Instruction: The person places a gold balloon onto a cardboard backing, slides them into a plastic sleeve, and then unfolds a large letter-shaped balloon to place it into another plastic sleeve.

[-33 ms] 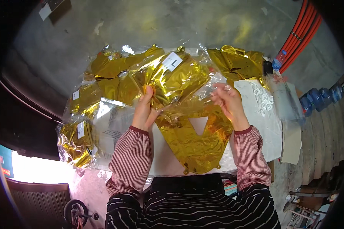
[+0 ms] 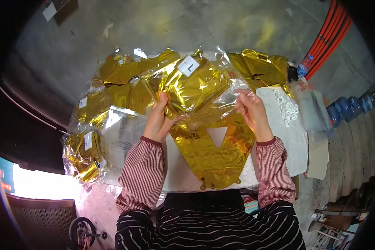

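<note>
My left hand [image 2: 157,118] is closed on the near left corner of a clear plastic bag holding a folded gold foil balloon [image 2: 204,89]. A white label [image 2: 188,66] sits on that bag. At the bag's right side, my right hand [image 2: 253,111] has its fingers curled together on the loose clear film [image 2: 231,98]; the fingertips are partly behind glare. Below both hands lies a flat gold foil balloon [image 2: 212,162] with a triangular cutout, its upper part hidden by the bag.
More bagged gold foil balloons lie at the table's left, one bag [image 2: 85,152] near its left edge. Unwrapped gold foil [image 2: 260,71] rests at the far right, near white rings [image 2: 285,108]. Red tubes [image 2: 329,37] and large blue bottles [image 2: 350,107] stand beyond the right side.
My right hand has moved slightly to the right, and the clear film beside it has shifted with it. My left hand stays almost in place on the bag.
</note>
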`<state>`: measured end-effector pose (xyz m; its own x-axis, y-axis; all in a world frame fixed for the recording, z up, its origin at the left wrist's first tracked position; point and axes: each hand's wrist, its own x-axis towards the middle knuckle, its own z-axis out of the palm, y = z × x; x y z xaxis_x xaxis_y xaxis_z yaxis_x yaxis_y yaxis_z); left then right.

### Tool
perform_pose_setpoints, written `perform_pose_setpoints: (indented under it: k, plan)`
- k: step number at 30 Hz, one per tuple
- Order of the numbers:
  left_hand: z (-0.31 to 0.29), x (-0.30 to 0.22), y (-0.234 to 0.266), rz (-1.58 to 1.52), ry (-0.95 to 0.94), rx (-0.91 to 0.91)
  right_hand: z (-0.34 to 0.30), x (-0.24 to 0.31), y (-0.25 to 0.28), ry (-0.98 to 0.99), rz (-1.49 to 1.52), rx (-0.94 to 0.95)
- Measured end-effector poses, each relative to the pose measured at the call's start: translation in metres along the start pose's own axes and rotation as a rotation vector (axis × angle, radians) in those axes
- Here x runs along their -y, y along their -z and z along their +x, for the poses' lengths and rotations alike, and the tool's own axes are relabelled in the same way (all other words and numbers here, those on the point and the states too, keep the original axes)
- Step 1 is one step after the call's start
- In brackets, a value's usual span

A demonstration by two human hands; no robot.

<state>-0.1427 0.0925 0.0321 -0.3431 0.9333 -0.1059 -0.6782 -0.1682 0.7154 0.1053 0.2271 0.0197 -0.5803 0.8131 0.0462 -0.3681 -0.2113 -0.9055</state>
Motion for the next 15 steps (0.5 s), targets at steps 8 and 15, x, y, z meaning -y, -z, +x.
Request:
perform_pose_setpoints:
  k: [8, 15]
  plan:
    - [-0.003, 0.011, -0.01, -0.159, 0.032, 0.118, -0.001, 0.003, -0.011, 0.091, 0.275, -0.031]
    - [0.003, 0.029, -0.01, -0.187, -0.06, 0.153, -0.015, -0.033, -0.056, -0.198, 0.128, 0.171]
